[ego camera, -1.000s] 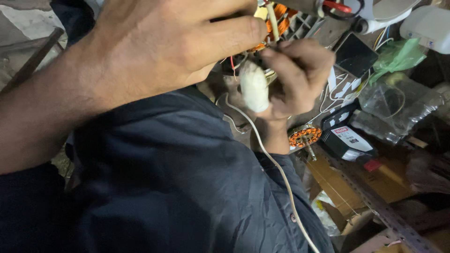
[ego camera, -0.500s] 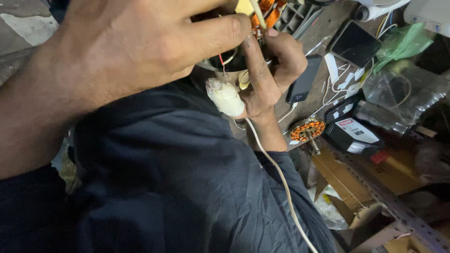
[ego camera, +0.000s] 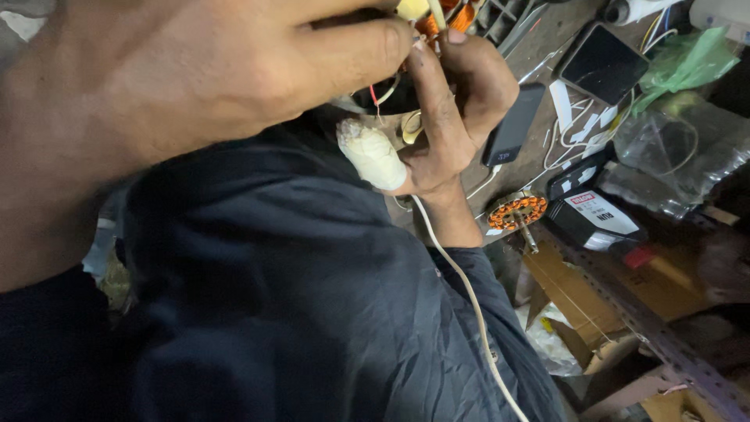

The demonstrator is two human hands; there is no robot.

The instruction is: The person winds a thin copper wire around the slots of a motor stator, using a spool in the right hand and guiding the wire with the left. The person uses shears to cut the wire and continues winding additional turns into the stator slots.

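My left hand point(ego camera: 195, 94) fills the upper left, close to the camera, its forefinger stretched right onto a copper-wound coil part point(ego camera: 441, 17) at the top edge. My right hand point(ego camera: 457, 117) grips the same part from below, its fingers curled up around it. The right thumb wears a thick white bandage point(ego camera: 373, 155) that points down and left. Thin red and white wires point(ego camera: 379, 92) hang between the two hands over a dark round body point(ego camera: 391, 100). Most of the coil part is hidden by my fingers.
A white cord point(ego camera: 469, 305) runs from my right wrist down over my dark jacket point(ego camera: 297, 312). On the bench lie a black phone point(ego camera: 512, 125), a dark tablet point(ego camera: 601, 62), a second copper-wound stator point(ego camera: 516, 212), a labelled black box point(ego camera: 594, 219), plastic bags point(ego camera: 680, 117) and cardboard point(ego camera: 578, 297).
My right hand has turned, so the bandaged thumb swung from upright to pointing down and left. Both hands and the coil part sit higher in view, and the bench shifted right.
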